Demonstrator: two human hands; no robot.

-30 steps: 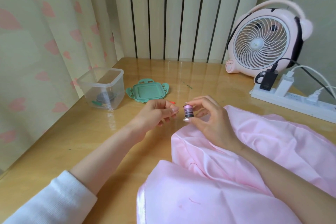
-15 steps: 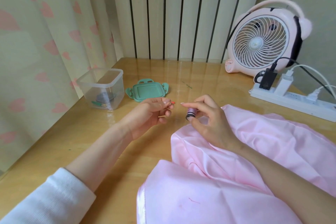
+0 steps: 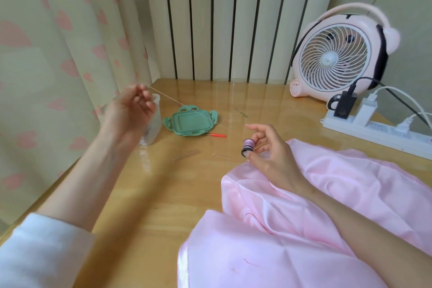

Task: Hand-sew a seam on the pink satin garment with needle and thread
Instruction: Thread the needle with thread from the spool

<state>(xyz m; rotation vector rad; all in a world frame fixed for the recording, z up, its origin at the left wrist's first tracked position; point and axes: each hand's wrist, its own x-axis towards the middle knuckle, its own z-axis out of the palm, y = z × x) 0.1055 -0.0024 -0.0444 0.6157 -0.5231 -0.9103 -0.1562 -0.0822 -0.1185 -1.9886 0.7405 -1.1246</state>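
Left hand (image 3: 131,105) has swung away — pinching thread (image 3: 187,106) drawn from the spool (image 3: 247,146) right hand (image 3: 268,155) grips.

Home bedroom – heart-print curtain (image 3: 46,54), pink desk fan (image 3: 336,54), wooden desk (image 3: 145,194) w/ power strip (image 3: 378,133)

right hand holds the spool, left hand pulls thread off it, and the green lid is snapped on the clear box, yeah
Not quite. In the head view the green lid lies flat on the table beside the clear box, not snapped on it. The rest holds: the right hand holds the spool and the left hand pulls thread off it.
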